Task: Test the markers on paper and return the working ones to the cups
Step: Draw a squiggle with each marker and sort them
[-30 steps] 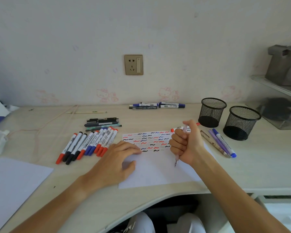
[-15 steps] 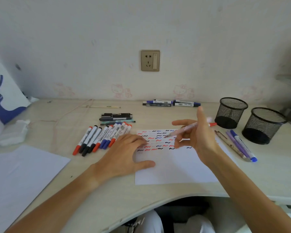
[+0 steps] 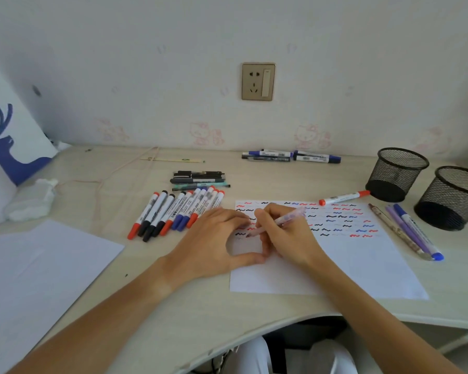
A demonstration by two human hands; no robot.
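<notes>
The right hand [image 3: 287, 236] pinches a pink pen [image 3: 277, 221] with curled fingers, tip on the paper [image 3: 362, 265], while the left hand [image 3: 214, 244] presses it with spread fingers.

Soft, even daylight filled the scene, with no harsh glare. Shadows stayed faint, darkest under the desk edge [image 3: 295, 318]. Wide-angle distortion bowed that edge and stretched the corners. Detail looked slightly soft throughout, more so toward the frame's margins.

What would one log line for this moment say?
right hand: holds pen, tip on paper | left hand: presses paper | cups: empty
</notes>
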